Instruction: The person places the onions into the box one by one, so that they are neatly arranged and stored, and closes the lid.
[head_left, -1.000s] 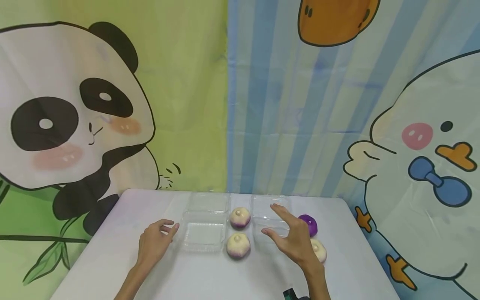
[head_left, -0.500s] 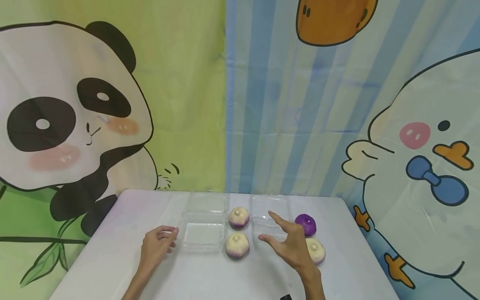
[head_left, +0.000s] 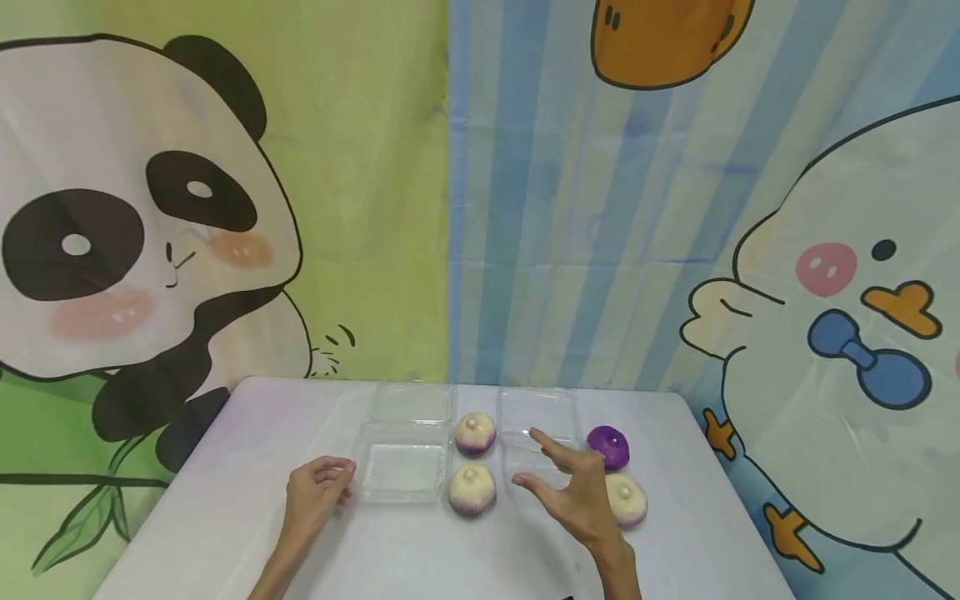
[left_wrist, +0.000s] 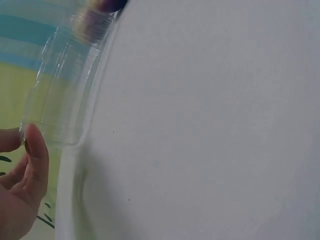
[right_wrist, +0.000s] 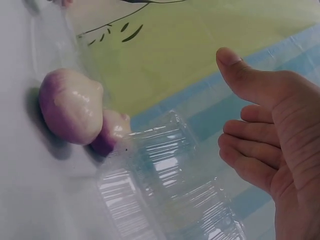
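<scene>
The left container (head_left: 405,473) is a clear plastic clamshell box, lid folded back on the table. At its left edge my left hand (head_left: 317,493) pinches the rim between thumb and finger, as the left wrist view (left_wrist: 27,175) shows. A second clear container (head_left: 538,412) lies to the right, lid also back. Above its near part hovers my right hand (head_left: 579,492), thumb and forefinger spread wide, nothing between them. Two cream-and-purple turnip-like vegetables, one nearer (head_left: 472,489) and one farther (head_left: 475,434), stand between the containers.
Right of the right hand sit another cream-topped turnip-like vegetable (head_left: 627,500) and a purple round one (head_left: 608,447). The white table (head_left: 420,558) ends at a cartoon-printed curtain (head_left: 375,208) behind. A small dark object shows at the bottom edge.
My left hand has moved right and slightly nearer me, up to the left container's edge. My right hand has drawn a little left and nearer me, still spread.
</scene>
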